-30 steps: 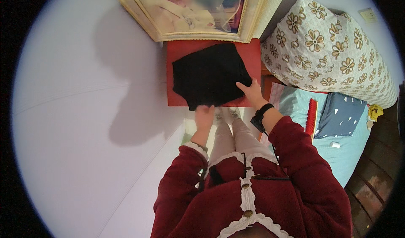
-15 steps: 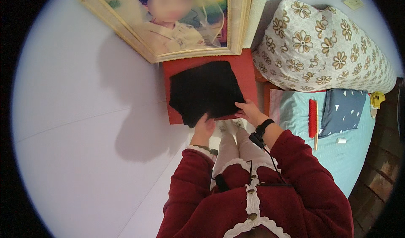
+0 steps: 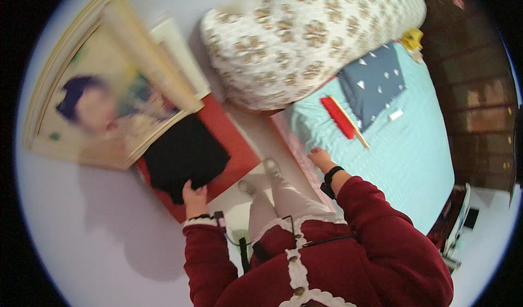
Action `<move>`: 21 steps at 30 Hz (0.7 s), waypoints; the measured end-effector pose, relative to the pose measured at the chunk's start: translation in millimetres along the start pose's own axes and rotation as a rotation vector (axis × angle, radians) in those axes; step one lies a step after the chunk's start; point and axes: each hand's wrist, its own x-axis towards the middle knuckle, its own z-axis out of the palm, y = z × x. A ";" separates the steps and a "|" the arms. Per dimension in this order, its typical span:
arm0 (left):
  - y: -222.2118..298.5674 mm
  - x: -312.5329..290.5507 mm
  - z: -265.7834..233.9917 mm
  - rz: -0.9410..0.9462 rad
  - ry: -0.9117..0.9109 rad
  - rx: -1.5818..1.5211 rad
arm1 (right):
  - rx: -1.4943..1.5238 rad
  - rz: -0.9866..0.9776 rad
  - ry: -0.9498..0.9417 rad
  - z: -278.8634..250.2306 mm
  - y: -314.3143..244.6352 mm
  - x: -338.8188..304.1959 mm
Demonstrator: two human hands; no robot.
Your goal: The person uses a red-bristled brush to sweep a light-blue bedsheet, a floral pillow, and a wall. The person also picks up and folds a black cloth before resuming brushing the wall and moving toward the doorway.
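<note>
A folded black cloth (image 3: 188, 152) lies on a red surface (image 3: 237, 138) at the left, below a framed portrait. My left hand (image 3: 194, 198) is at the near edge of the cloth, its fingertips closed on the fabric. Apart from the cloth, my right hand (image 3: 320, 159) hangs over the near left side of the bed with nothing visible in it; its fingers are loosely bent. On the bed nearby is a red-bristled brush (image 3: 339, 119) with a pale wooden handle.
The gold-framed portrait (image 3: 81, 102) leans against the wall. Light blue bedding (image 3: 403, 160) carries a navy pillow (image 3: 376, 83) and a small white object (image 3: 395, 114). Behind stands a large flower-patterned bundle (image 3: 305, 40). A dark brown cabinet (image 3: 474, 89) rises at the right.
My right hand has left the black cloth and moved right, toward the bed. My left hand stays at the cloth's near edge. The view has turned right, showing more of the bed.
</note>
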 end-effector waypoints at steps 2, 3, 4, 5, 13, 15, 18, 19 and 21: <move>-0.4 1.6 8.6 -0.001 0.096 -0.190 | -0.087 -0.035 0.105 -20.3 45.7 9.3; -2.3 -0.5 11.5 -0.029 0.171 -0.180 | -0.074 -0.011 0.141 -32.8 68.0 11.9; -7.5 -1.6 16.1 -0.083 0.226 -0.123 | -0.066 0.031 0.178 -44.3 88.8 15.8; -11.5 -5.3 19.1 -0.121 0.288 -0.095 | -0.079 0.037 0.221 -54.8 107.4 20.9; -64.3 -58.4 36.1 -0.179 0.271 0.226 | -0.165 0.142 0.439 -118.6 215.7 123.0; -78.3 -73.2 52.8 -0.133 0.279 0.322 | -0.186 0.100 0.399 -129.6 229.8 150.8; -102.8 -90.6 95.1 -0.013 0.242 0.487 | -0.155 0.063 0.372 -135.6 246.7 185.1; -109.2 -94.5 110.3 0.018 0.235 0.515 | -0.120 0.015 0.367 -135.8 252.0 194.2; -122.1 -102.9 134.5 0.097 0.165 0.681 | -0.085 -0.061 0.315 -132.4 259.9 208.9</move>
